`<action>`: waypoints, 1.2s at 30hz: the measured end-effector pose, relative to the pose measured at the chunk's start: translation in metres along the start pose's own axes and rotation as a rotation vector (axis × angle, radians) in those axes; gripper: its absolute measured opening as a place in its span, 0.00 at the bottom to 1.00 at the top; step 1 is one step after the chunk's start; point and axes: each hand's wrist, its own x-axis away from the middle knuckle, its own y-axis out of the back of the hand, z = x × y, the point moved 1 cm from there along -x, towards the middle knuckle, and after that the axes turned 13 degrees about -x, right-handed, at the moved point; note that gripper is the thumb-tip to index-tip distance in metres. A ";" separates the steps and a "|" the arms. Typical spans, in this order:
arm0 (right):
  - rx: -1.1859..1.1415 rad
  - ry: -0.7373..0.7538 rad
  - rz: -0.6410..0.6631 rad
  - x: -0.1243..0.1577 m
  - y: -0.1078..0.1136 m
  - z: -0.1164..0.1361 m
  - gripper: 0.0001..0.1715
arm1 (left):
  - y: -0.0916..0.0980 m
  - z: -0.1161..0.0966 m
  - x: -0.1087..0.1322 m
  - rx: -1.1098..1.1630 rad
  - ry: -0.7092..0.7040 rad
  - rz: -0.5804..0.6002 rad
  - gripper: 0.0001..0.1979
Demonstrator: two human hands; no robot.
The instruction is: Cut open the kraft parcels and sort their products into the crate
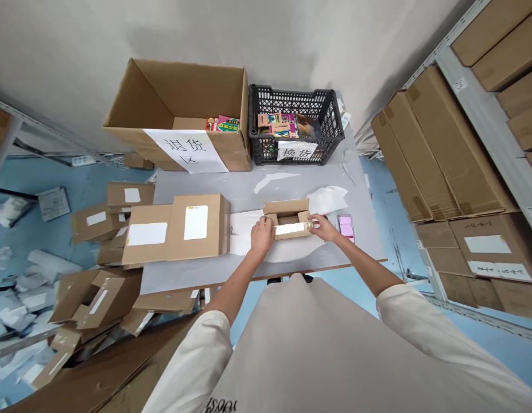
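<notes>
A small cardboard box (287, 205) stands on the table in front of me with its top flaps up and its inside partly showing. A white label and shiny tape run along the flap nearest me. My left hand (262, 235) grips that flap's left end, fingers bent over the edge. At its right end, my right hand (323, 228) pinches the taped corner. Just right of that hand lies a pink pack (346, 226). White paper (244, 223) is spread beneath the box, and a crumpled sheet (328, 199) lies behind it.
Two closed cartons (201, 246) sit left on the table (240, 183). Behind stand a large open carton (119, 135) and a black crate (330, 135), both holding colourful packs. Cartons fill the right shelf (446, 57); opened boxes (97, 298) pile up at lower left.
</notes>
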 end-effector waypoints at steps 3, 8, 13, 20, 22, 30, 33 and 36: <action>0.006 0.066 -0.057 -0.006 -0.014 -0.009 0.26 | -0.004 -0.004 0.009 -0.076 -0.105 -0.030 0.20; -0.072 0.246 -0.095 -0.017 -0.030 -0.024 0.20 | -0.016 -0.004 0.027 -0.123 -0.257 -0.053 0.24; -0.142 0.315 -0.120 -0.020 -0.037 -0.028 0.21 | -0.016 0.009 0.025 -0.111 -0.288 -0.047 0.33; -0.201 0.473 -0.152 -0.062 -0.031 0.018 0.23 | 0.021 0.034 -0.015 -0.073 -0.242 -0.199 0.36; -0.196 0.501 -0.163 -0.087 -0.038 0.034 0.23 | 0.029 0.040 -0.030 -0.076 -0.206 -0.228 0.36; -0.171 0.448 -0.139 -0.164 -0.106 0.058 0.23 | 0.014 0.049 -0.051 -0.115 -0.111 -0.087 0.35; -0.203 0.418 -0.105 -0.171 -0.113 0.054 0.29 | 0.003 0.054 -0.050 -0.109 -0.106 -0.038 0.37; -0.176 0.409 -0.124 -0.164 -0.092 0.044 0.33 | -0.001 0.057 -0.051 -0.088 -0.096 -0.045 0.38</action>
